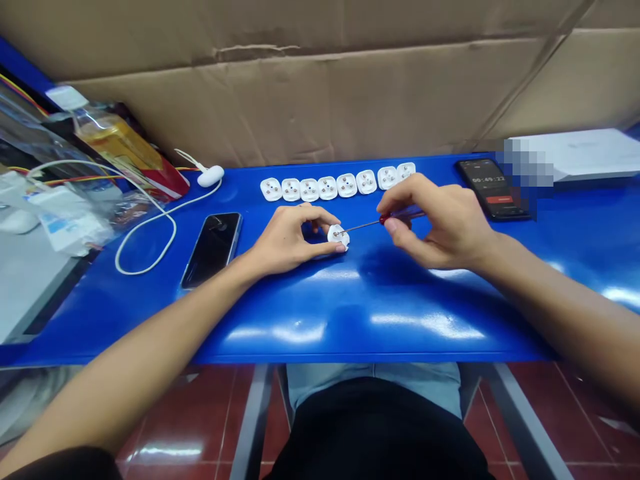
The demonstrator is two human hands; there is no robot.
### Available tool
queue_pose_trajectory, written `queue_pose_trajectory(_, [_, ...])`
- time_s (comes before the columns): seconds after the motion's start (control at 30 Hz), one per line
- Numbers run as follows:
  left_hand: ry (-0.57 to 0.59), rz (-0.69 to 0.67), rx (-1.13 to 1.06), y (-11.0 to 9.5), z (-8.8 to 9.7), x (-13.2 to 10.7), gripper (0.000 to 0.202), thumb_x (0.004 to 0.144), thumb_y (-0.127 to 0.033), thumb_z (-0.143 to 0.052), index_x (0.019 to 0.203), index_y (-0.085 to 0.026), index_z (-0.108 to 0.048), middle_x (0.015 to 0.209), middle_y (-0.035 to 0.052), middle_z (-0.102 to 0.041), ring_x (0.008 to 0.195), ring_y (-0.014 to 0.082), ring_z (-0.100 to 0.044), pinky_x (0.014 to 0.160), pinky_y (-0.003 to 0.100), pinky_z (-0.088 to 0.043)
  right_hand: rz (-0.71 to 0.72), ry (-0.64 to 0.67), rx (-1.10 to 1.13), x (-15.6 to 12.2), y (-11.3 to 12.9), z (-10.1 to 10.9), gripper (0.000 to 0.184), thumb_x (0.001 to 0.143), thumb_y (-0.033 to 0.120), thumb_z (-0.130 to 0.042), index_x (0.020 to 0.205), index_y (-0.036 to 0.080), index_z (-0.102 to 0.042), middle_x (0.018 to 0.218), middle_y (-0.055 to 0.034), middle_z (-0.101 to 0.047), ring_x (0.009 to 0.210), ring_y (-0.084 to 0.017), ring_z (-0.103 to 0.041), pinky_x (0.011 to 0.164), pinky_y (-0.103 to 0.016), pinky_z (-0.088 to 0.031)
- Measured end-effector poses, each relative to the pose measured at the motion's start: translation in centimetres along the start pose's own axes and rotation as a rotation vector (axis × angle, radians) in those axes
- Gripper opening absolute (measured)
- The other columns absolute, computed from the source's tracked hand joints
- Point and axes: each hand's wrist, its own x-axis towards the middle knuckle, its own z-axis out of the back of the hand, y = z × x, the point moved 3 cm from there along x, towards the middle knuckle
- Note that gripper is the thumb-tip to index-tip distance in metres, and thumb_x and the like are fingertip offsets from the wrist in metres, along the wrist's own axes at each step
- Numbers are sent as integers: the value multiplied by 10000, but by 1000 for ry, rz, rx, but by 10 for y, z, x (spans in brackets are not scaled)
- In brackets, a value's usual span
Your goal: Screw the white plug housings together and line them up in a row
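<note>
Head cam view, and the grip's easy to read: the left hand (290, 240) pinches a white plastic plug base (338, 236) between thumb and fingertips, fingers arched over the top, though I can't tell if the plug is resting on the blue table (360, 327) or held just above it. The right hand (440, 223) pinches a red-handled screwdriver (385, 219) between thumb and fingers, with the thin shaft reaching across so the tip sits right at the plug's face. Can't tell from here if it's seated in a screw or turning. Just behind the held plug, a row of eight matching plug bases (347, 185) lies face up with metal contacts showing, so that's one in hand and eight lined up. They look about the same from this height, so I can't say whether those eight are finished or still waiting. Right of the held plug there's a phone showing a stopwatch (493, 190); left of it are a dark phone (212, 250) and a loop of white cable (175, 232).
</note>
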Motion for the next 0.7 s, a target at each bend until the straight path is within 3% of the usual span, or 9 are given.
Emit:
queue_pose_trajectory(0.17, [-5, -2, 0, 3, 1, 0, 416, 799, -460, -914, 1087, -178, -811, 902, 46, -792, 831, 191, -705, 808, 321, -535, -4, -88, -50, 1, -2, 1, 85, 960, 300, -638, 1021, 245, -658, 742, 10, -761, 577, -191, -711, 507, -300, -524])
queue_pose_trajectory(0.33, [-5, 3, -2, 1, 2, 0, 392, 797, -452, -916, 1070, -193, -809, 884, 32, -785, 816, 187, -703, 791, 316, -537, 0, -10, 66, 1, -3, -1, 157, 960, 256, -600, 1113, 261, -637, 964, -28, -804, 719, -196, -768, 636, -333, -630])
queue_pose_trajectory(0.47, [2, -2, 9, 0, 2, 0, 385, 796, -460, -914, 1049, -190, -810, 880, 39, -786, 819, 193, -700, 784, 327, -532, -29, -55, -50, 1, -3, 1, 117, 979, 361, -627, 1047, 274, -665, 672, 40, -721, 505, -168, -654, 508, -299, -520])
queue_pose_trajectory(0.6, [1, 12, 15, -1, 3, 0, 393, 798, -475, -907, 1044, -186, -808, 871, 42, -784, 817, 199, -697, 788, 331, -535, 29, -37, 62, 1, -1, 0, 239, 952, 267, -626, 1190, 242, -638, 979, -42, -807, 733, -203, -760, 638, -321, -599])
queue_pose_trajectory(0.7, [1, 1, 20, -2, 2, 0, 385, 797, -474, -907, 1044, -195, -809, 865, 37, -780, 813, 198, -696, 783, 326, -531, 32, -88, 12, 1, -1, 0, 189, 974, 227, -594, 1158, 245, -635, 826, 2, -789, 585, -181, -701, 545, -310, -542])
